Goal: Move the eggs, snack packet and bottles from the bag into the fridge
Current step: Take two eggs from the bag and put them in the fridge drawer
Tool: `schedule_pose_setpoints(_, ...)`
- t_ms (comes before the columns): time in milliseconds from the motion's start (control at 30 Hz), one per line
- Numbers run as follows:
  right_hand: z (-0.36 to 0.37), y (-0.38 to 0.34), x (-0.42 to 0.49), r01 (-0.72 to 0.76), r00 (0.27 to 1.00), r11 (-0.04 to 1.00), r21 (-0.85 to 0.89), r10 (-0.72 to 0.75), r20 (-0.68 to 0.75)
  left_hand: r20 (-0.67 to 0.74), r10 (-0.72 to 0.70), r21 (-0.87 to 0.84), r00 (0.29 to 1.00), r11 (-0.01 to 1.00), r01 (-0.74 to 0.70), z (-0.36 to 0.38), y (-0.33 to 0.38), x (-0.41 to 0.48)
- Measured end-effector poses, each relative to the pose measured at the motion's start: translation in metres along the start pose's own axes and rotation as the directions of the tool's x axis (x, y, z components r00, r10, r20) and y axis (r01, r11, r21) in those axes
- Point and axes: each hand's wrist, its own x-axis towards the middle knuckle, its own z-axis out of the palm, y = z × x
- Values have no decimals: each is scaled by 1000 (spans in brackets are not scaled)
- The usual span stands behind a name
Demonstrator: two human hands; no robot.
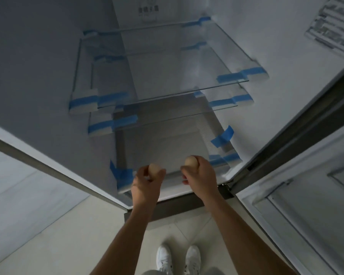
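I stand at an open fridge (pixel 48 96) and look down into it. My left hand (pixel 146 182) is closed around a pale brown egg (pixel 154 169). My right hand (pixel 200 174) grips a second egg (pixel 191 162). Both hands hover at the front edge of the lowest compartment, a ribbed clear drawer cover (pixel 167 143). Two glass shelves (pixel 147 76) sit above it and hold nothing. The bag, snack packet and bottles are out of view.
Blue tape (pixel 222 136) holds the shelves and drawer at their corners. The fridge door (pixel 306 175) stands open on the right. My white shoes (pixel 178 259) are on the pale tiled floor below. A white wall panel is at the left.
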Motion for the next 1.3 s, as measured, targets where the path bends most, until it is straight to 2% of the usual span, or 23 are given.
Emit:
schedule_pose_setpoints(167,1,16,38,121,989,946,-301,-139,-41,-69,22,103,997,995,-15,14,-4,23)
schedule_pose_setpoints(500,20,13,93,203,958,791,-576,-283,-50,-126,184,237,975,960,-150,28,-14,75)
schedule_pose_setpoints(733,30,27,101,244,935,716,-654,-352,-36,-141,286,381,948,899,-215,34,-22,86)
schedule_pose_setpoints(1133,35,35,105,217,934,694,-687,-352,-60,-162,360,396,919,876,-274,35,-32,96)
schedule_pose_setpoints(1300,33,34,106,223,935,699,-679,-350,-53,-160,335,392,929,885,-252,37,-35,98)
